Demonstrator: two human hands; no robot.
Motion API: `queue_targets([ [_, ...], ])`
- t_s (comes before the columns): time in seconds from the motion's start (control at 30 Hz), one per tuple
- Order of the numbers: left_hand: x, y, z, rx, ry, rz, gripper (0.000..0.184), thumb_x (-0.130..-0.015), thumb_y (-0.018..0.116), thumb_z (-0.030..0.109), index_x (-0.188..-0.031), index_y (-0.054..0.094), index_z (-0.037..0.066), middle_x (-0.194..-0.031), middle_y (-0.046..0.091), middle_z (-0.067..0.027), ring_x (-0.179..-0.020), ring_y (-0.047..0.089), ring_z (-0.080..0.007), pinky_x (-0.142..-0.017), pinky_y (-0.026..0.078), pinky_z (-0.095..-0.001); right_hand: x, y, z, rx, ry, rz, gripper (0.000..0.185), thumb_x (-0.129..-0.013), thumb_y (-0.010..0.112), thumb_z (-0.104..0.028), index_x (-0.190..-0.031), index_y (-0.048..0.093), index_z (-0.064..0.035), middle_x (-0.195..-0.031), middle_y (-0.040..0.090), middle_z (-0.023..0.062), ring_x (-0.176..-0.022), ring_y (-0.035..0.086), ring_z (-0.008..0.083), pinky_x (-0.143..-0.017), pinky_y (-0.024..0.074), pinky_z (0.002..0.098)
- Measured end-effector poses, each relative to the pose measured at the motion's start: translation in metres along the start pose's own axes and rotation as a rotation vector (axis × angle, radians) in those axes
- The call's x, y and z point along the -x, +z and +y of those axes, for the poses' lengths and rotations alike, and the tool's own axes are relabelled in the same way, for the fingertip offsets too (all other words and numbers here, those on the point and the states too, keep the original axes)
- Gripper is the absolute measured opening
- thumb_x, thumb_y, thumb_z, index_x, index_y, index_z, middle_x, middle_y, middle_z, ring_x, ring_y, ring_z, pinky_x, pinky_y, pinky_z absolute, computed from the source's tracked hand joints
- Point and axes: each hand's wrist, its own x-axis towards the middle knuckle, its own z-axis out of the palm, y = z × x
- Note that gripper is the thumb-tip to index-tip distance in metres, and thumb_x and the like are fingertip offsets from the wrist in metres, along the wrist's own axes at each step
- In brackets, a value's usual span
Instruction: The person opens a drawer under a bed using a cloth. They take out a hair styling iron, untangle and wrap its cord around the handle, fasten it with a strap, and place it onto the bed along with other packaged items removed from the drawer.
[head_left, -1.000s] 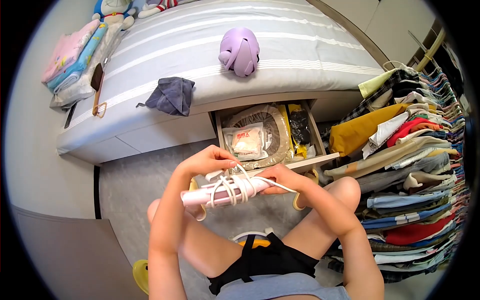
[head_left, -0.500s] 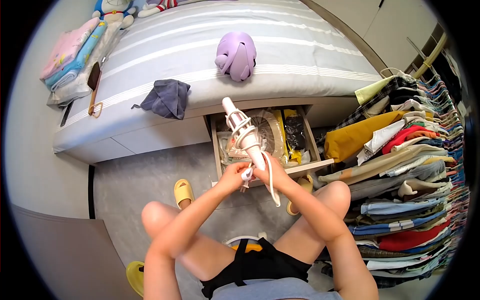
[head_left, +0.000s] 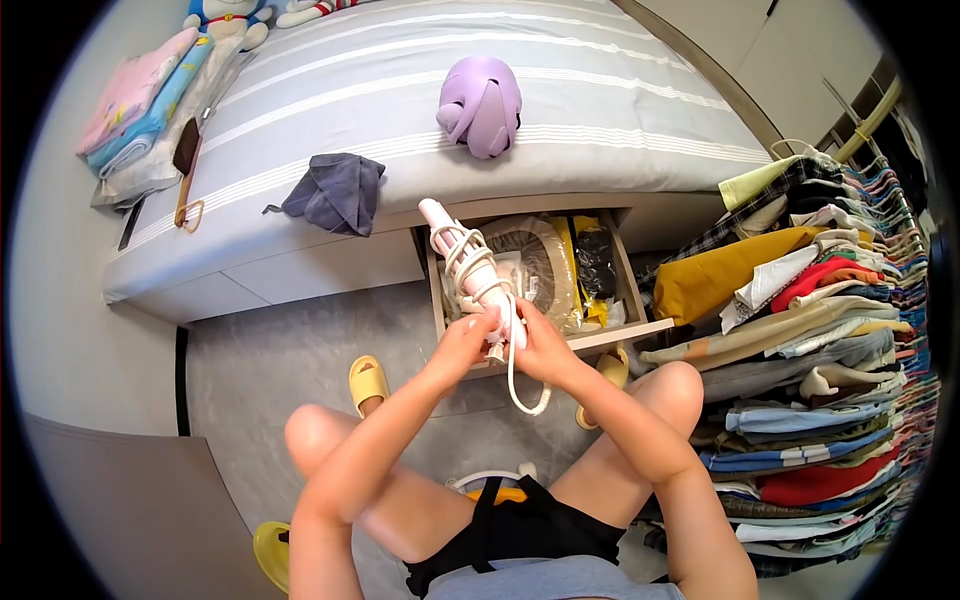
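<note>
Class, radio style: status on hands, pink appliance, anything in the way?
Right hand gripping pink appliance, near end; left hand against it there. White cord coiled around it. Possible snag: cord's loose loop hanging below hands; open drawer beyond.

On the bed, a plush toy sits far back on the left. Before it, along the left edge, lie folded blankets, with a brush beside them toward the near left corner. A cloth lies at the near edge, left of the middle; a helmet lies right of it, farther in. Under the near edge, a drawer stands pulled out, with a package in its middle and a bag along its right wall. A curling iron is between the left hand and right hand, above the drawer's left side. Clothes hang right of the drawer.
</note>
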Motion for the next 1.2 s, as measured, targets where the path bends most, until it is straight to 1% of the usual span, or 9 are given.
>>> queue_targets([
  [0.3, 0.016, 0.003, -0.004, -0.294, 0.332, 0.199, 0.025, -0.091, 0.048, 0.027, -0.090, 0.056, 0.003, -0.076, 0.054, 0.0014, -0.066, 0.047, -0.0044, -0.060, 0.040, -0.0200, 0.003, 0.011, 0.008, -0.165, -0.015, -0.032, 0.055, -0.076, 0.057, -0.011, -0.125, 0.033, -0.0027, -0.110, 0.052, 0.0216, -0.098, 0.054, 0.0342, -0.082, 0.0432, 0.0385],
  [0.4, 0.013, 0.005, -0.008, -0.450, 0.603, 0.338, 0.024, -0.091, 0.048, 0.025, -0.089, 0.058, 0.002, -0.075, 0.054, 0.0019, -0.065, 0.046, -0.0046, -0.059, 0.040, -0.0199, 0.003, 0.010, 0.000, -0.205, -0.002, -0.052, 0.059, -0.077, 0.059, -0.004, -0.129, 0.031, -0.0021, -0.106, 0.052, 0.0123, -0.094, 0.052, 0.0176, -0.080, 0.0442, 0.0302],
  [0.43, 0.012, 0.006, -0.009, -0.511, 0.721, 0.400, 0.024, -0.091, 0.048, 0.024, -0.089, 0.058, 0.002, -0.075, 0.055, 0.0020, -0.065, 0.046, -0.0047, -0.059, 0.040, -0.0200, 0.002, 0.010, 0.000, -0.204, -0.026, -0.047, 0.057, -0.078, 0.058, -0.005, -0.128, 0.031, -0.0016, -0.106, 0.052, 0.0129, -0.094, 0.052, 0.0186, -0.081, 0.0438, 0.0307],
  [0.63, 0.017, 0.001, -0.001, -0.160, 0.322, 0.169, 0.022, -0.087, 0.053, 0.020, -0.098, 0.058, 0.002, -0.083, 0.057, 0.0003, -0.072, 0.049, -0.0071, -0.065, 0.042, -0.0224, 0.003, 0.017, 0.006, -0.047, -0.125, 0.065, 0.047, -0.083, 0.048, -0.011, -0.125, 0.032, 0.0025, -0.110, 0.050, 0.0207, -0.099, 0.051, 0.0305, -0.086, 0.0402, 0.0365],
  [0.73, 0.019, 0.007, -0.006, -0.377, 0.417, 0.182, 0.026, -0.084, 0.058, 0.019, -0.104, 0.056, 0.002, -0.087, 0.057, -0.0016, -0.079, 0.052, -0.0079, -0.068, 0.044, -0.0216, 0.003, 0.019, 0.007, -0.009, -0.151, 0.105, 0.045, -0.084, 0.042, -0.013, -0.124, 0.032, 0.0043, -0.113, 0.047, 0.0258, -0.105, 0.048, 0.0374, -0.090, 0.0376, 0.0400],
  [0.8, 0.023, 0.012, -0.006, -0.318, 0.418, 0.128, 0.039, -0.078, 0.056, 0.004, -0.116, 0.046, 0.003, -0.098, 0.055, -0.0057, -0.090, 0.054, -0.0118, -0.072, 0.046, -0.0226, 0.004, 0.017, 0.006, -0.065, -0.111, 0.098, 0.043, -0.084, 0.039, -0.011, -0.123, 0.034, 0.0047, -0.113, 0.046, 0.0263, -0.106, 0.046, 0.0381, -0.090, 0.0369, 0.0404],
  [0.9, 0.023, 0.016, -0.009, -0.275, 0.423, 0.097, 0.054, -0.070, 0.044, -0.010, -0.123, 0.037, 0.004, -0.101, 0.052, -0.0080, -0.096, 0.053, -0.0150, -0.072, 0.046, -0.0234, 0.002, 0.019, 0.009, -0.094, -0.099, 0.146, 0.037, -0.087, 0.039, -0.015, -0.120, 0.039, 0.0037, -0.105, 0.050, 0.0243, -0.096, 0.052, 0.0346, -0.083, 0.0409, 0.0388],
  [1.1, 0.021, 0.008, -0.010, -0.248, 0.415, 0.125, 0.042, -0.077, 0.041, -0.009, -0.117, 0.042, 0.003, -0.100, 0.055, -0.0058, -0.089, 0.054, -0.0108, -0.068, 0.046, -0.0220, 0.003, 0.015, -0.006, -0.306, 0.125, 0.091, 0.042, -0.090, 0.046, -0.031, -0.116, 0.044, 0.0016, -0.072, 0.054, 0.0078, -0.057, 0.051, 0.0135, -0.053, 0.0421, 0.0286],
  [1.2, 0.020, 0.011, -0.009, -0.168, 0.437, 0.152, 0.036, -0.080, 0.041, -0.007, -0.114, 0.044, 0.003, -0.100, 0.056, -0.0053, -0.086, 0.056, -0.0096, -0.069, 0.047, -0.0217, 0.000, 0.017, 0.001, -0.438, 0.172, 0.055, 0.045, -0.089, 0.051, -0.032, -0.118, 0.042, 0.0014, -0.069, 0.053, 0.0038, -0.052, 0.048, 0.0086, -0.044, 0.0388, 0.0250],
])
